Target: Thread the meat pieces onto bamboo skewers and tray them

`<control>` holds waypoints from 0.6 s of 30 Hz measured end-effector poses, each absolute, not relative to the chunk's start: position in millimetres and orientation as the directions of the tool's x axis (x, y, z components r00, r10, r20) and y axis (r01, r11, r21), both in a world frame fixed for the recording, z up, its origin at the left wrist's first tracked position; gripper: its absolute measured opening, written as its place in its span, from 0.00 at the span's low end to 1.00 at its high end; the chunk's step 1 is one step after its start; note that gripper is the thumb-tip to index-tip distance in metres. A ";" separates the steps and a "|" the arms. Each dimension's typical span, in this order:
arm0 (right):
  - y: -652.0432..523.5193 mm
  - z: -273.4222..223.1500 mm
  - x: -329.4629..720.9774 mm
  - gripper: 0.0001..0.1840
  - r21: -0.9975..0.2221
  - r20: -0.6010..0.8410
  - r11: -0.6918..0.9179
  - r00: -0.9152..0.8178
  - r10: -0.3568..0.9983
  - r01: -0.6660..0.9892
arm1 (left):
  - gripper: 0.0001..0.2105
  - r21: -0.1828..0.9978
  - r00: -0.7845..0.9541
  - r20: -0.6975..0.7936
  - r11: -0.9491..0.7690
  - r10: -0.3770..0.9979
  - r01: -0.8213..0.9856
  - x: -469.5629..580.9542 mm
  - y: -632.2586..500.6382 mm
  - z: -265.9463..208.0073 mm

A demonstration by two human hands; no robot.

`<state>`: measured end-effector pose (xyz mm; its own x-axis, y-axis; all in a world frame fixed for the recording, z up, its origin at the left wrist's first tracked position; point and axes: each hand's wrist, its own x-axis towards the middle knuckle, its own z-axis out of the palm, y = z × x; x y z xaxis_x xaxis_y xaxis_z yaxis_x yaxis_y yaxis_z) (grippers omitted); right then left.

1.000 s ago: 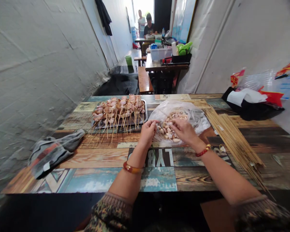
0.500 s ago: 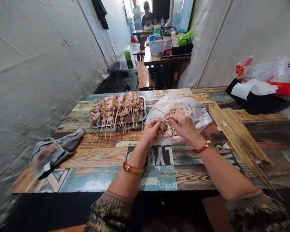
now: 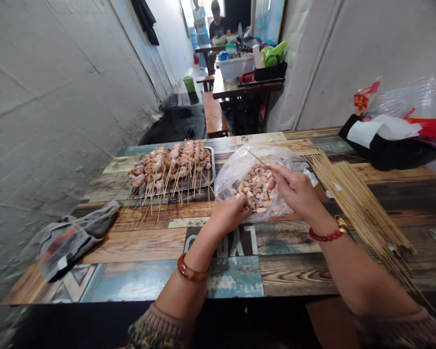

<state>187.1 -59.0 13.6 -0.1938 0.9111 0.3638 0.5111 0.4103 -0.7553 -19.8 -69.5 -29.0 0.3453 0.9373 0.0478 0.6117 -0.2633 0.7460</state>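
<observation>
My right hand (image 3: 294, 190) pinches a thin wooden skewer (image 3: 256, 157), its point aimed up and to the left over an open clear plastic bag (image 3: 227, 169). In the bag lies a heap of small, pale pink-brown raw meat pieces (image 3: 256, 183). At the heap's near left edge is my left hand (image 3: 231, 213), fingers bent together among the pieces; what they hold is hidden. Left of the bag, a metal tray (image 3: 212, 167) bears a pile of loaded meat skewers (image 3: 178, 162), sticks toward me.
Bare bamboo skewers (image 3: 359, 208) lie in a bundle at the right. A grey cloth (image 3: 80, 235) rests on the left. Behind the bundle is a black container (image 3: 381, 152) with packaging. Farther off are a bench (image 3: 214, 114), a second table (image 3: 247, 88) and two people.
My hands have moved apart: the right went right with the skewer, and the left dropped to the heap's near edge. More of the meat pieces shows now. The view has shifted slightly.
</observation>
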 end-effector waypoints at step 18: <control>-72.2 -38.1 150.3 0.16 -0.987 0.122 0.149 -0.346 0.930 0.053 | 0.21 0.918 0.233 -0.209 0.273 0.950 -0.289 -10.4 -63.8 -31.1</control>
